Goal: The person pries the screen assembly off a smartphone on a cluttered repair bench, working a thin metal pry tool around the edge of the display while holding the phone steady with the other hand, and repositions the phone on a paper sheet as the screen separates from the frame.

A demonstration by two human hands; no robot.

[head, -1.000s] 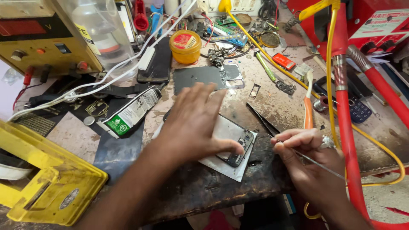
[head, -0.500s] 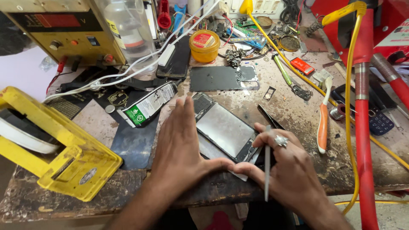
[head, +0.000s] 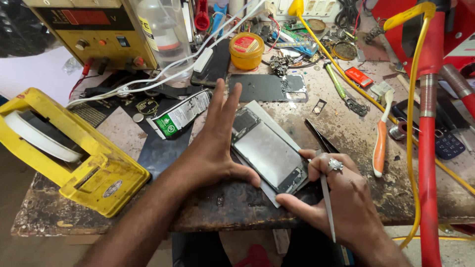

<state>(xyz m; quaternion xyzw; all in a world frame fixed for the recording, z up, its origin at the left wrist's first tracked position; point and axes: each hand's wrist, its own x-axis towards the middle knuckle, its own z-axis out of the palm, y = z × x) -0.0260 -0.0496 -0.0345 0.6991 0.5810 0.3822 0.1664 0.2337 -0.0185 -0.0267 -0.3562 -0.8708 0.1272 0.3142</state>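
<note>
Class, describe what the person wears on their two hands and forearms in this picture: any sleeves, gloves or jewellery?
Both forearms are bare, with no sleeves or gloves. The left hand wears nothing. The right hand wears one silver-coloured ring with a raised top.

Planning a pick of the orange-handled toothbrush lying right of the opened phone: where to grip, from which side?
Probably grip the orange-handled toothbrush mid-handle, coming from above, fingers closing across its width: it lies flat, running near to far, with bare scuffed workbench on both sides.

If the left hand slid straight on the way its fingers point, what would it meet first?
Probably the dark phone lying beyond the left hand's fingertips, near the white cable; depth is hard to judge.
</note>
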